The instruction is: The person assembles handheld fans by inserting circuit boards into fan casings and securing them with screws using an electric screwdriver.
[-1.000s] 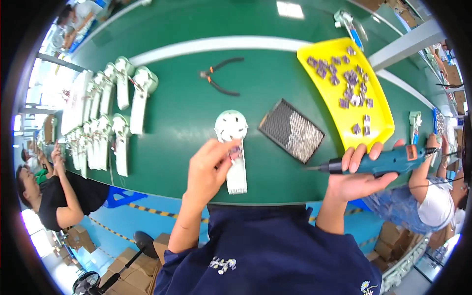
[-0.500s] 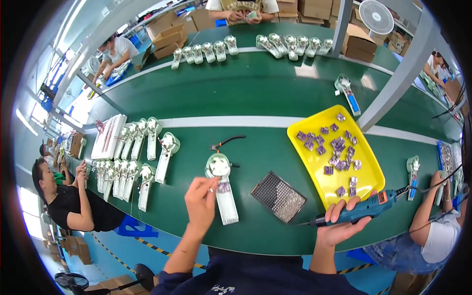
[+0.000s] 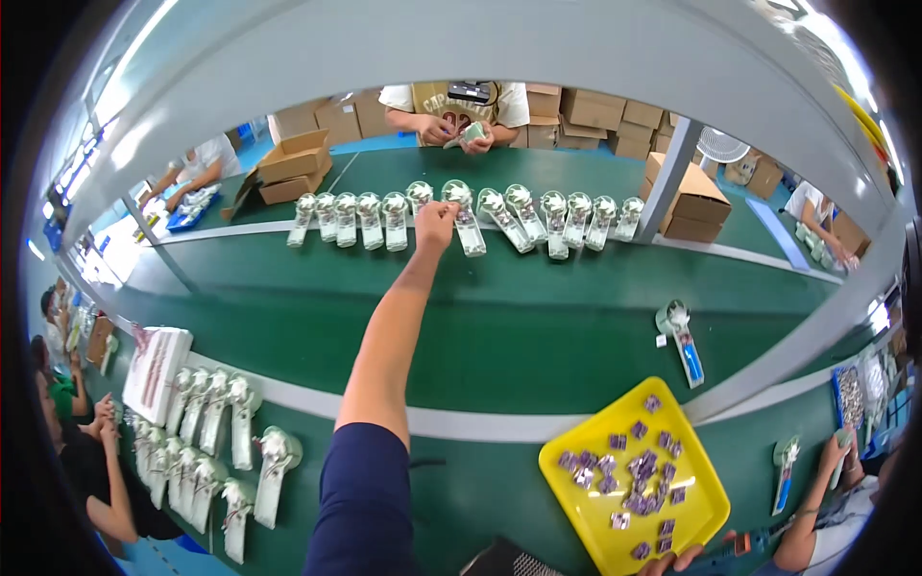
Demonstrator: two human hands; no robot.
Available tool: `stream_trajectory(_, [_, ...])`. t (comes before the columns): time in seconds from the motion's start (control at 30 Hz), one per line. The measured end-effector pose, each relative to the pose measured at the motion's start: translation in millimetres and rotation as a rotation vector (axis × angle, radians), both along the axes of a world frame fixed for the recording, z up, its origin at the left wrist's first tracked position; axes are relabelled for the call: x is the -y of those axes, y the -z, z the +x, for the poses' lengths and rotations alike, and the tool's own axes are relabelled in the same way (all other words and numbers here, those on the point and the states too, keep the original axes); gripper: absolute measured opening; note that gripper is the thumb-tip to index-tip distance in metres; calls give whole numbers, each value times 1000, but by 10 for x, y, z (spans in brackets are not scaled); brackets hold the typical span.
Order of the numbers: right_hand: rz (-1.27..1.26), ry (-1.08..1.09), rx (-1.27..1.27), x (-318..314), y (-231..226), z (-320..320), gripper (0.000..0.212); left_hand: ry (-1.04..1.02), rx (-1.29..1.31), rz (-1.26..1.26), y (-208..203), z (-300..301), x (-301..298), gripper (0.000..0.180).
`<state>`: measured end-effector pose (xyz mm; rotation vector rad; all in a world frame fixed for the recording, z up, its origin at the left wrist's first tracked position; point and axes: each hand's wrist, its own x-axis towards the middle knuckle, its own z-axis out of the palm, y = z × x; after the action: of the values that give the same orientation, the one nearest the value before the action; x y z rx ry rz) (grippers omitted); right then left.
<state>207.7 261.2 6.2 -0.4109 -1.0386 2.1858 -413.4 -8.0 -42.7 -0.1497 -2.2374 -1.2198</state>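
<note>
My left arm stretches across the bench. My left hand [image 3: 437, 223] is closed at the round head of a white fan-shaped housing [image 3: 468, 233], which lies in the far row with its handle pointing toward me. The fingertips pinch near its upper left side; the exact grip is partly hidden. At the lower right edge, my right hand [image 3: 674, 561] is partly cut off, its fingers round a teal electric screwdriver [image 3: 738, 547]. Beside it stands a yellow tray [image 3: 567, 514] with several small purple-silver parts [image 3: 645, 468].
Similar housings stand in a far row [image 3: 370, 221] and in a group [image 3: 216, 403] at left. A housing with a blue insert [image 3: 682, 341] lies right of centre. A dark perforated block [image 3: 509, 560] shows at the near edge. Grey posts [image 3: 669, 178] rise from the bench. Co-workers sit around.
My left hand has moved from the near bench to the far row, where an extra housing now lies between the two groups. The near housing's former place is now behind my arm. The view has shifted forward.
</note>
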Motion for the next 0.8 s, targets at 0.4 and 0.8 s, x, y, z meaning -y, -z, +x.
stream_trajectory(0.4, [66,-79,4,-210,-49,-218,65,-10,237,-76,461,-611,209,28])
stream_trajectory(0.8, [100,-79,-226,452,-397,-15,65,159,75,-388,-1233,4378,1351,33])
